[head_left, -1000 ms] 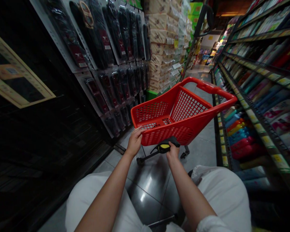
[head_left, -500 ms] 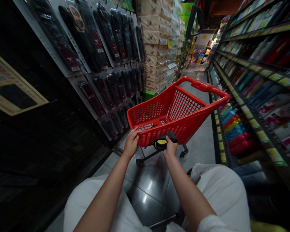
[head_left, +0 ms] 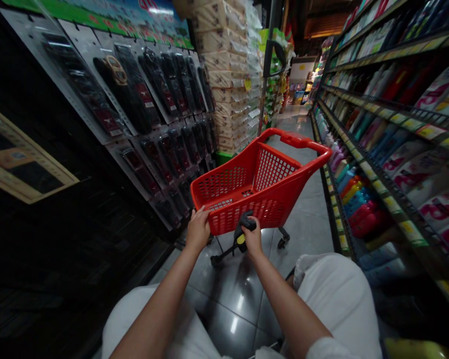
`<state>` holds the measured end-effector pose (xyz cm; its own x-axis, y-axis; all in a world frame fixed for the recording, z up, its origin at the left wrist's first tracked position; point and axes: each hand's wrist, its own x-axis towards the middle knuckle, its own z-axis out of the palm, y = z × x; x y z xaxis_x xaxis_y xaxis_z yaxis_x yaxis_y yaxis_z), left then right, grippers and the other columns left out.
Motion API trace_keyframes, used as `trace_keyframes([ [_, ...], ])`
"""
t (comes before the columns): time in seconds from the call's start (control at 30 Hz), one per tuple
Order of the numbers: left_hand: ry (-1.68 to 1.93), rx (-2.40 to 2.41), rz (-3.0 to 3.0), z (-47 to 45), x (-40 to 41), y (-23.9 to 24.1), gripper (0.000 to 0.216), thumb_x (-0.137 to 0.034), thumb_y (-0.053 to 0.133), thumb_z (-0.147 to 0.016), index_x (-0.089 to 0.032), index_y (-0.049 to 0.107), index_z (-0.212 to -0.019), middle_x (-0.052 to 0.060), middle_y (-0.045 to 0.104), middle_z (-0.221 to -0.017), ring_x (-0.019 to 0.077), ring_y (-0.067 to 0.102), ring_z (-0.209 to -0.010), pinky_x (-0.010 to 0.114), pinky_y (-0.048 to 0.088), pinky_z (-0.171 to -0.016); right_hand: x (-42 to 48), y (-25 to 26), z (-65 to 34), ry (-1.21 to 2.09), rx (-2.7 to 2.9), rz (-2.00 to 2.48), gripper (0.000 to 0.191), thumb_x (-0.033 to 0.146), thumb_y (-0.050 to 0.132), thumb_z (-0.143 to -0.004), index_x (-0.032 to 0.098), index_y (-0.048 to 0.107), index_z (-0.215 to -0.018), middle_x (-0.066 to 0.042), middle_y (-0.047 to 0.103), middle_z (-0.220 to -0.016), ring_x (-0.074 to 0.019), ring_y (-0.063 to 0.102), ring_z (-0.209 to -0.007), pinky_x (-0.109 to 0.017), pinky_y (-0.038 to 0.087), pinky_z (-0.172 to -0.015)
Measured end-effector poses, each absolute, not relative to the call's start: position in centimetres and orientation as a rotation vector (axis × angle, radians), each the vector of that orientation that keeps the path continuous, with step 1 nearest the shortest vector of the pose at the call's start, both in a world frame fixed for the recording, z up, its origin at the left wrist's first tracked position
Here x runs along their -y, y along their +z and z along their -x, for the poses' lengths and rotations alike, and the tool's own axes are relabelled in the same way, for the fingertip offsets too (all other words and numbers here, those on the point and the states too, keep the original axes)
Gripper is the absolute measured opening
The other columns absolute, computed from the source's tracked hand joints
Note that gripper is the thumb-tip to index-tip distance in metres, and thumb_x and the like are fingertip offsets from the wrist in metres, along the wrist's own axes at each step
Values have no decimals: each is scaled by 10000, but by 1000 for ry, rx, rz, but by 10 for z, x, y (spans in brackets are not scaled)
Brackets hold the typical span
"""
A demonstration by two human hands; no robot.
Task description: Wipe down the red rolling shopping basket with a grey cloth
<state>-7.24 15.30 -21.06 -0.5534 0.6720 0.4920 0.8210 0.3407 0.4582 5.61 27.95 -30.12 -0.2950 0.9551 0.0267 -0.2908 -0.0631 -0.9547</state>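
Note:
A red plastic shopping cart (head_left: 269, 217) with lattice sides stands in front of me, its handle turned away to the far right. My left hand (head_left: 199, 230) grips the rim at the cart's near left corner, fingers hooked over the edge. In my right hand (head_left: 253, 238) is a black, soft-looking item with a yellow patch (head_left: 243, 230), held upright just outside the cart's near side. What kind of item it is, I cannot make out. The part of the cart basket that shows holds no goods.
Packaged belts (head_left: 164, 85) hang on a panel at the left. Behind them rises a stack of wrapped beige packs (head_left: 224, 75), with a black-handled pole (head_left: 265, 75) beside it. Shelves of bottles and bags (head_left: 392, 154) line the right. Grey floor tiles (head_left: 228, 304) lie below.
My right hand has turned the black-and-yellow item from lying sideways to upright and moved slightly left. The cart and my left hand appear slightly further left and lower as the view shifts.

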Motion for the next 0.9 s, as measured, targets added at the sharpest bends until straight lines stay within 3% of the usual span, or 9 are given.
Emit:
trace_keyframes([
  [0.13, -788, 2375, 1325, 53, -170, -201, 393, -110, 398, -856, -152, 632, -1168, 123, 693, -1174, 271, 599, -1197, 559, 317, -1146, -297, -296, -78, 1491, 1110, 853, 384, 252, 597, -630, 204, 591, -1011, -40, 654, -1028, -203, 602, -961, -354, 449, -937],
  [0.37, -773, 2277, 1393, 23, -216, -193, 426, -168, 390, -919, -167, 561, -1308, 119, 663, -1234, 256, 601, -1142, 472, 436, -1046, -329, -278, -93, 1215, 1055, 920, 522, 303, 547, -768, 174, 601, -1271, -119, 581, -1263, -225, 553, -1180, -383, 367, -1089],
  [0.6, -808, 2220, 1427, 24, -222, -194, 485, -155, 428, -898, -239, 530, -1364, 90, 667, -1219, 244, 594, -1144, 420, 450, -987, -345, -269, -68, 1190, 1295, 717, 569, 280, 557, -811, 218, 545, -1376, -98, 291, -1585, -226, 301, -1451, -393, 237, -1180],
  [0.73, -829, 2197, 1437, 30, -221, -197, 445, -194, 447, -903, -244, 563, -1330, 81, 679, -1202, 249, 604, -1131, 415, 446, -973, -335, -309, -63, 1444, 1011, 884, 616, 255, 585, -723, 220, 572, -1338, -82, 437, -1509, -203, 396, -1391, -393, 288, -1154],
  [0.83, -827, 2183, 1433, 34, -221, -199, 429, -206, 452, -901, -245, 576, -1310, 81, 679, -1204, 250, 605, -1131, 406, 441, -968, -319, -333, -54, 1557, 847, 995, 623, 291, 579, -701, 175, 581, -1313, -110, 642, -1287, -218, 587, -1182, -422, 413, -1060],
  [0.9, -821, 2178, 1423, 35, -222, -201, 427, -205, 451, -900, -248, 578, -1306, 80, 679, -1201, 246, 603, -1137, 395, 434, -969, -315, -337, -44, 1569, 805, 1002, 598, 316, 580, -715, 160, 593, -1291, -108, 701, -1170, -217, 642, -1072, -404, 472, -991],
])
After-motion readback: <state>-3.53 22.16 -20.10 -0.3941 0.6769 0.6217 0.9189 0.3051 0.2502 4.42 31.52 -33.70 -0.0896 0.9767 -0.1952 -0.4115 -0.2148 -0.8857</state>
